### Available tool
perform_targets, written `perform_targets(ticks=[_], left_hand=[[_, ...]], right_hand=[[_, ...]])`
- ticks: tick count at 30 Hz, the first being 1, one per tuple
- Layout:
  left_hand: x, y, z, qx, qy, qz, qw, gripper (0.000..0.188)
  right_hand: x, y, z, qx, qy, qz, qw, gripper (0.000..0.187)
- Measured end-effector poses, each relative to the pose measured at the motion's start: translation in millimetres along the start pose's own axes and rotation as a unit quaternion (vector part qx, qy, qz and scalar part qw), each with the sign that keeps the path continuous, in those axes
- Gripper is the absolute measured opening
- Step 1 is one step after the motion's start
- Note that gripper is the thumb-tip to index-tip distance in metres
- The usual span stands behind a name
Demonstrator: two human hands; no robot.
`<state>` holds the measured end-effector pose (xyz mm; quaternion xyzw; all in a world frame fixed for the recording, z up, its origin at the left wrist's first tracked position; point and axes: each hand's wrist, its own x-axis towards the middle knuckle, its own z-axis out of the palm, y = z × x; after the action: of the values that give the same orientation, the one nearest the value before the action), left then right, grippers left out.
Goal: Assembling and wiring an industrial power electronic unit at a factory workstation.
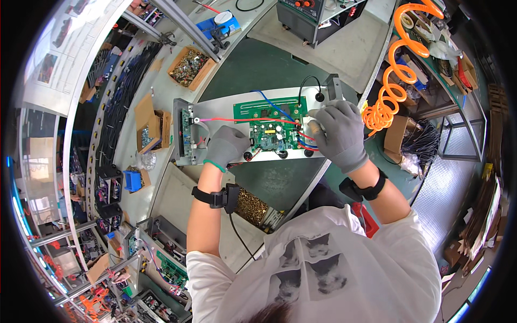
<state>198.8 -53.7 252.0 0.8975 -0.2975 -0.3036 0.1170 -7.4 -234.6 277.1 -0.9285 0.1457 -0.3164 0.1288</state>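
A green circuit board (276,131) is mounted on a white metal chassis (215,106) in front of me. My left hand (227,146), in a grey glove, is at the board's left edge with its fingers bent together. My right hand (340,133), also gloved, is curled at the board's right side beside red and blue wires (307,141). What either hand's fingertips hold is hidden. A red wire (226,119) crosses from the chassis's left end panel (186,132) to the board. A blue wire (269,101) and a black cable (303,86) run over its top.
Boxes of small metal parts stand left, one open-topped (191,67), one with raised flaps (153,126). A bin of brass-coloured fasteners (250,207) is near me. A coiled orange air hose (396,81) hangs right. A dark equipment box (312,21) stands at the back.
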Motion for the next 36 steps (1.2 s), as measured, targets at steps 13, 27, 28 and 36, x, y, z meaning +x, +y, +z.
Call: perform_targets(ticks=[13, 27, 28, 36], left_hand=[[-6, -19, 8, -0.089, 0.049, 0.043, 0.994, 0.024], [-7, 1, 5, 0.069, 0.064, 0.028, 0.995, 0.025], [-7, -4, 6, 0.037, 0.051, 0.025, 0.998, 0.025], [-13, 22, 9, 0.186, 0.075, 0.002, 0.980, 0.029]], right_hand=[[0, 2, 2, 0.018, 0.009, 0.002, 1.000, 0.014], [-3, 4, 3, 0.022, 0.011, 0.010, 1.000, 0.015], [-3, 4, 4, 0.020, 0.012, 0.012, 1.000, 0.015], [-3, 5, 4, 0.026, 0.023, 0.016, 0.999, 0.015]])
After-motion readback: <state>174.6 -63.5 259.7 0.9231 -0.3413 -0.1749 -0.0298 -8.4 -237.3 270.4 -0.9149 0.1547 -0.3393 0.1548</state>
